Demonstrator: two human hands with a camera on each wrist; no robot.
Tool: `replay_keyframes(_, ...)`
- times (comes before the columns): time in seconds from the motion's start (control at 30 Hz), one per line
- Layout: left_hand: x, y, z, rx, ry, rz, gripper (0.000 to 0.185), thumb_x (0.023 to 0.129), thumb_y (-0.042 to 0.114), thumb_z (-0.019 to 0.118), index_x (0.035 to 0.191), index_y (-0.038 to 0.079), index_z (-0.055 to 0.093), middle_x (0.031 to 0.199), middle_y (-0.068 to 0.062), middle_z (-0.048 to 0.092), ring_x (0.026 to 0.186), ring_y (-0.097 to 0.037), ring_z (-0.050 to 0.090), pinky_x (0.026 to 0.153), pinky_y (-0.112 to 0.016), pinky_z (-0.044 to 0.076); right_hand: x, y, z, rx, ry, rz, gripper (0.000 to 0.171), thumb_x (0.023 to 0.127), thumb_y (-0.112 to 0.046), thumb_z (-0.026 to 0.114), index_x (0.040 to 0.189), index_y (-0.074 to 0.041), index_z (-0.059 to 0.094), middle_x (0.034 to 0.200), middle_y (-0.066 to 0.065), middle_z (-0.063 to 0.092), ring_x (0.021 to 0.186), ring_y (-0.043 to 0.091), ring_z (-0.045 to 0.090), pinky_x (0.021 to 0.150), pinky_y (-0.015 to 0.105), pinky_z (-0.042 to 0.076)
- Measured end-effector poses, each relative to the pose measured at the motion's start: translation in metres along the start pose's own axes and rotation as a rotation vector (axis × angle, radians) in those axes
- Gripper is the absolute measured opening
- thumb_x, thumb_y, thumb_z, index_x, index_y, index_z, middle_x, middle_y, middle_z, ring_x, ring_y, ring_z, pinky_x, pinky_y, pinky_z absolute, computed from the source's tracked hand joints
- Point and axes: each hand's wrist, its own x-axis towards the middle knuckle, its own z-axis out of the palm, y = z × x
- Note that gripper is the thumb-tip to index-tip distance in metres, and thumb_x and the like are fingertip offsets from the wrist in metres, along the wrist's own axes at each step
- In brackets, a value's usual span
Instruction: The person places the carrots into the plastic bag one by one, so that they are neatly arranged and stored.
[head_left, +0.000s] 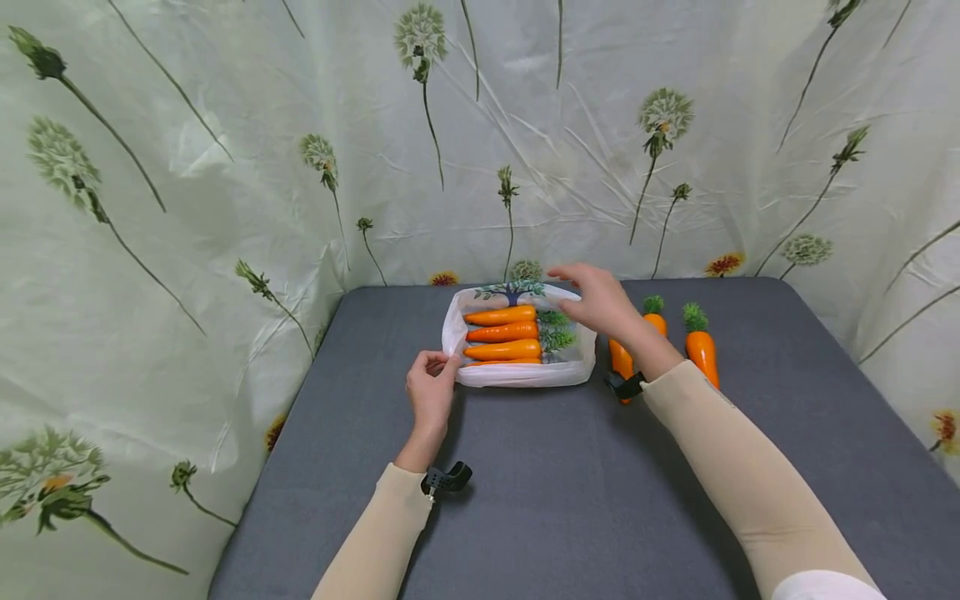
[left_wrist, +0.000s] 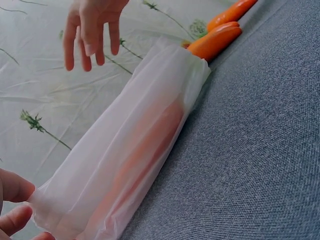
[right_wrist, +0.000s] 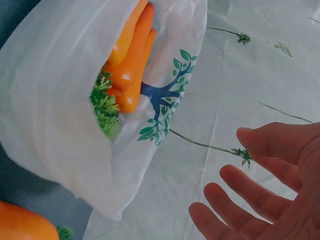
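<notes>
Carrots [head_left: 501,333], glossy, tapered, inside thin plastic bag [head_left: 525,377]. Left hand [head_left: 433,393] pinches bag; right hand [head_left: 602,303] beside bag, fingers apart

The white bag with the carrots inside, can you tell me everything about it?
The bag looks like thin, wrinkly, see-through plastic, with a blue-and-green tree print on its far wall. It sits on the gray table, mouth open, at least four orange carrots with green tops lying inside. The left hand pinches its left end; the right hand is close, not touching.
</notes>
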Motion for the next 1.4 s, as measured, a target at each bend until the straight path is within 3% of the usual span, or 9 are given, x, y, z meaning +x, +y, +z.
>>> replay_keyframes(0.57,-0.002,-0.001,-0.003,0.005,-0.008,-0.006,0.017,0.088,0.022,0.077,0.093,0.01,0.066,0.099,-0.007,0.064,0.094,-0.023,0.06,0.067,-0.031,0.051,-0.063,0.045,-0.015,-0.019,0.171,0.097,0.052,0.092,-0.007,0.069,0.142,-0.011,0.056,0.137,0.015,0.056,0.119,0.038,0.054,0.092,0.057,0.045)
replay_keyframes(0.97,0.001,0.003,-0.002,-0.008,-0.02,0.011,0.015,0.088,0.021,0.077,0.09,0.011,0.067,0.096,-0.006,0.065,0.089,-0.02,0.061,0.065,-0.028,0.051,-0.116,0.084,-0.027,-0.044,0.217,0.229,0.052,0.094,-0.012,0.068,0.143,-0.008,0.054,0.135,0.024,0.052,0.114,0.042,0.051,0.083,0.061,0.043)
replay_keyframes(1.2,0.0,0.004,-0.002,-0.006,-0.017,-0.01,0.016,0.088,0.022,0.078,0.09,0.011,0.066,0.097,-0.005,0.064,0.092,-0.019,0.06,0.067,-0.03,0.052,-0.137,0.103,-0.026,-0.054,0.235,0.331,0.056,0.094,-0.015,0.068,0.146,-0.008,0.05,0.141,0.03,0.045,0.121,0.051,0.044,0.093,0.07,0.036)
replay_keyframes(1.4,-0.001,0.005,-0.002,-0.017,-0.031,-0.02,0.017,0.089,0.021,0.078,0.093,0.011,0.065,0.099,-0.006,0.063,0.091,-0.021,0.06,0.067,-0.03,0.053,-0.154,0.121,-0.019,-0.082,0.25,0.398,0.058,0.092,-0.015,0.07,0.145,-0.002,0.049,0.137,0.035,0.043,0.116,0.055,0.044,0.091,0.071,0.036)
